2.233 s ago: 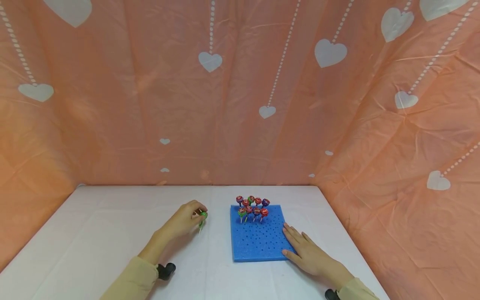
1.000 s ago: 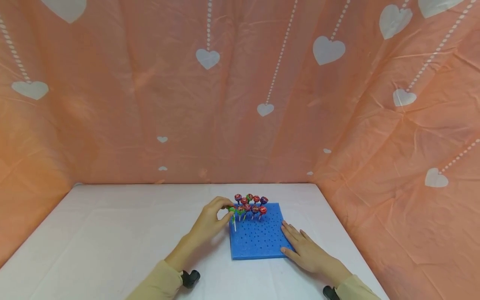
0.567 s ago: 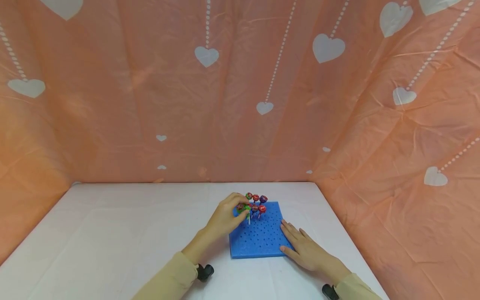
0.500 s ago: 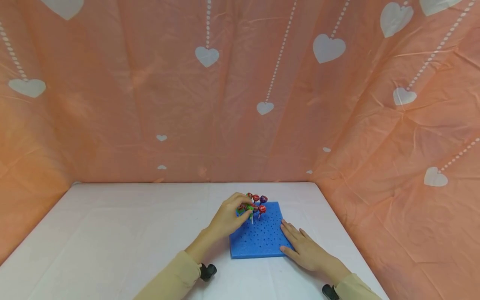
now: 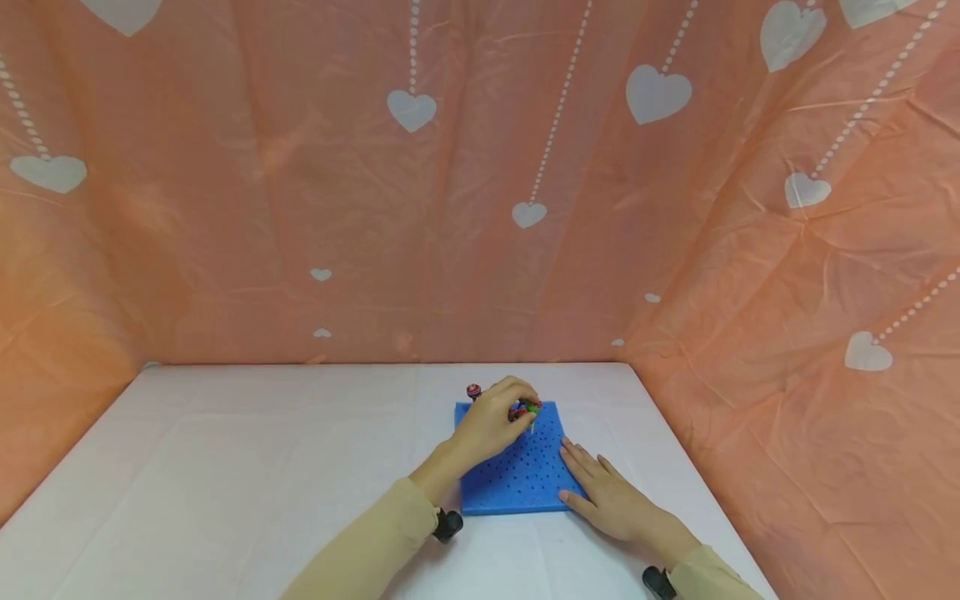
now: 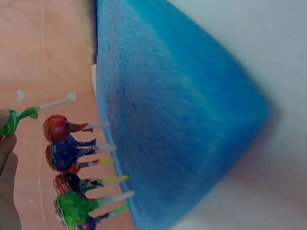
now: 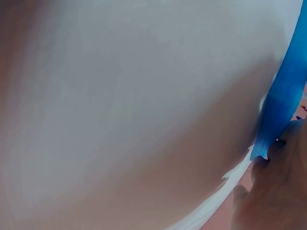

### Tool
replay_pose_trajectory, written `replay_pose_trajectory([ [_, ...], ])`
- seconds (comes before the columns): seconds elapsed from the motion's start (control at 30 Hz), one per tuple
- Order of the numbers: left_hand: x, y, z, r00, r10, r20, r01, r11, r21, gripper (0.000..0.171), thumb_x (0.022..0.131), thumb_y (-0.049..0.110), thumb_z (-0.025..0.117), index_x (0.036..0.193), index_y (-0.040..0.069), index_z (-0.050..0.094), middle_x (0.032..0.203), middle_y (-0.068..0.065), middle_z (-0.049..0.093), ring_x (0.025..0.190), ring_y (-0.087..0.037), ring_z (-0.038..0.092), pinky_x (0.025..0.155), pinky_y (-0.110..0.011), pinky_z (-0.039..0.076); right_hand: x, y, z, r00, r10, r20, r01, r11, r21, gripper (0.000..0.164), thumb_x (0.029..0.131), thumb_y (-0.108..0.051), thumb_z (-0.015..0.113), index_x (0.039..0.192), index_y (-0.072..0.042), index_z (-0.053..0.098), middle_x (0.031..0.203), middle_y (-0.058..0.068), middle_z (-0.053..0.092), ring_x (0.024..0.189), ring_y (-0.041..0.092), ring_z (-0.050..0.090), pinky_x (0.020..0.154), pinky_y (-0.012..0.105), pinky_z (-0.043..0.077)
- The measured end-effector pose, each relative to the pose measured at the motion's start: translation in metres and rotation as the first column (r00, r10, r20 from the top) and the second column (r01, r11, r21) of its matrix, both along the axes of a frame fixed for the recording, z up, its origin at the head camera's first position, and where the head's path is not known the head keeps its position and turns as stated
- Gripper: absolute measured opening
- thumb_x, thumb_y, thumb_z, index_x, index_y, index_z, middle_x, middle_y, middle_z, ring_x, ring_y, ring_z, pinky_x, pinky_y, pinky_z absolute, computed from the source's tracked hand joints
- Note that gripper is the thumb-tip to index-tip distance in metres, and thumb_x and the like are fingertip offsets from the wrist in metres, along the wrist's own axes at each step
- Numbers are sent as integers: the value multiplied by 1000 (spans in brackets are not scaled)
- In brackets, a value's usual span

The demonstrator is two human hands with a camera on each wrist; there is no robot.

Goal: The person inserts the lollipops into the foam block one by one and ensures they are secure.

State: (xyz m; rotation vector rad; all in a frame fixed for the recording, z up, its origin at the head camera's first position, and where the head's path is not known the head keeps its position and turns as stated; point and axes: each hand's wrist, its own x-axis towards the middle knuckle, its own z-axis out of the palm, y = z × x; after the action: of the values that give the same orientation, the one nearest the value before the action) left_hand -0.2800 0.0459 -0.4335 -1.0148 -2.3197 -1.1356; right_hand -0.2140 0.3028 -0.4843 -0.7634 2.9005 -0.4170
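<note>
My left hand (image 5: pixel 489 423) reaches over the back of a blue foam board (image 5: pixel 513 487) dotted with small holes. It pinches a green-wrapped lollipop (image 6: pixel 21 119) by the wrapped end. In the left wrist view its white stick points toward the board, with a gap between tip and foam. Beside it, several lollipops stand planted by their sticks, among them a red one (image 6: pixel 57 128), a blue one (image 6: pixel 61 155) and another green one (image 6: pixel 72 208). In the head view my left hand hides most of them. My right hand (image 5: pixel 611 504) rests on the board's right edge, fingers straight.
A white cloth-covered table (image 5: pixel 225 467) carries the board. Behind it and at both sides hangs an orange curtain (image 5: pixel 337 192) with white hearts. Dark wrist cameras (image 5: pixel 448 526) sit by both sleeves.
My left hand has carried the green lollipop from the table left of the board rightward, past the planted lollipops, to the board's back right. My right hand has stayed on the board's edge.
</note>
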Motion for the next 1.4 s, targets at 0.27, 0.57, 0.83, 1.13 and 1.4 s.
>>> replay_pose_trajectory([
  [0.27, -6, 13, 5, 999, 49, 5, -47, 990, -131, 20, 96, 10, 76, 115, 11, 72, 122, -2, 67, 113, -17, 69, 97, -25, 55, -2, 0, 0, 1000, 6, -9, -6, 1000, -7, 77, 109, -54, 41, 163, -1, 26, 172, 15, 18, 157, 39, 20, 123, 66, 18],
  [0.57, -13, 16, -2, 997, 71, 27, -63, 973, -222, 14, 95, 9, 76, 109, 12, 73, 119, -1, 68, 110, -16, 69, 96, -26, 56, -1, 0, 0, 1000, -13, -2, 13, 1000, 0, 77, 109, -54, 43, 163, -2, 26, 173, 12, 18, 157, 36, 19, 124, 63, 18],
  [0.83, -13, 16, -6, 996, 78, 37, -67, 969, -239, 15, 96, 11, 75, 111, 13, 73, 118, -1, 69, 109, -16, 69, 95, -26, 57, -2, -1, 0, 1000, -12, 3, 12, 1000, -1, 77, 109, -54, 42, 163, -2, 25, 172, 13, 18, 157, 37, 19, 123, 64, 18],
  [1.13, -12, 18, -11, 995, 80, 60, -60, 957, -283, 14, 95, 11, 77, 108, 14, 74, 116, 1, 69, 108, -14, 69, 95, -25, 56, 1, -2, 1, 1000, -4, 14, 5, 1000, -14, 77, 110, -53, 41, 164, -1, 24, 172, 14, 17, 157, 39, 18, 123, 65, 17],
  [1.4, -14, 19, -12, 991, 107, 78, -78, 948, -309, 15, 95, 13, 78, 109, 14, 74, 114, 1, 69, 105, -13, 68, 94, -26, 57, 0, -2, 1, 1000, -7, 12, 7, 1000, -10, 77, 110, -53, 40, 163, -1, 24, 172, 14, 17, 157, 39, 18, 124, 65, 16],
])
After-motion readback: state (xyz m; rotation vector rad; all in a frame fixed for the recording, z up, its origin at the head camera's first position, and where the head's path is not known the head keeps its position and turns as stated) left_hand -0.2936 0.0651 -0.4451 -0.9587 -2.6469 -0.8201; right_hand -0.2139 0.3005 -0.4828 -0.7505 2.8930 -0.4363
